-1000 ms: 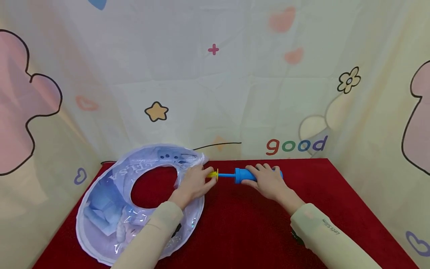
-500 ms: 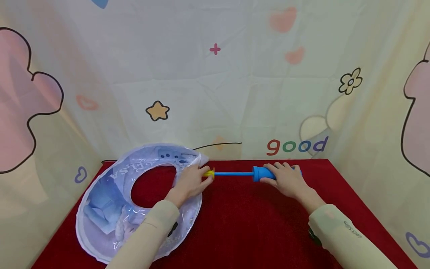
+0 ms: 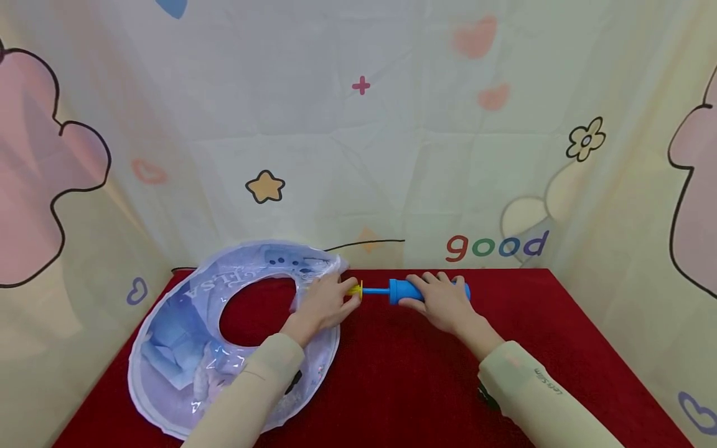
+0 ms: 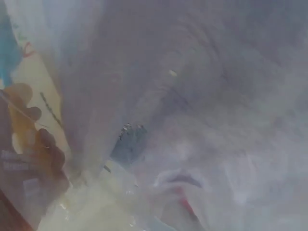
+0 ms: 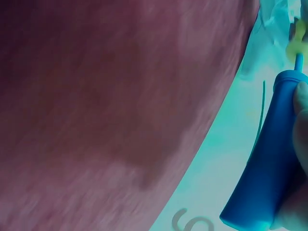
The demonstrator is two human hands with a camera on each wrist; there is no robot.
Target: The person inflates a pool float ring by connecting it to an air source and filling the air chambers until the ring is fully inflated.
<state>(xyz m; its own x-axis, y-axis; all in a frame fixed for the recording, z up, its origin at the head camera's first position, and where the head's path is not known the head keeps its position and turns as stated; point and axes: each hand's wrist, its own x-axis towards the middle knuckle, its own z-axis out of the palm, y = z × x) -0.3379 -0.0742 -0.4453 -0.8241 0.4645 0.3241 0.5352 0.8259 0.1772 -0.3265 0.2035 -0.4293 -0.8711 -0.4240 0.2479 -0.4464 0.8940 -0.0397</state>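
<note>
A blue hand pump lies level between my two hands, a short stretch of its thin blue rod showing. My right hand grips the barrel from above; the right wrist view shows the thumb along the blue barrel. With thumb and fingers my left hand pinches the pump's yellow end, right at the edge of a printed, see-through inflatable swim ring. That hand and its forearm cover part of the ring. Pale, blurred plastic fills most of the left wrist view.
Red cloth covers the table. A pale printed curtain stands at the back and both sides. Beneath the right sleeve, a small dark green thing shows, mostly hidden.
My right hand drew the barrel to the right, baring more rod, then slid it back left, shortening the visible rod. The left hand stays at the yellow end by the ring.
</note>
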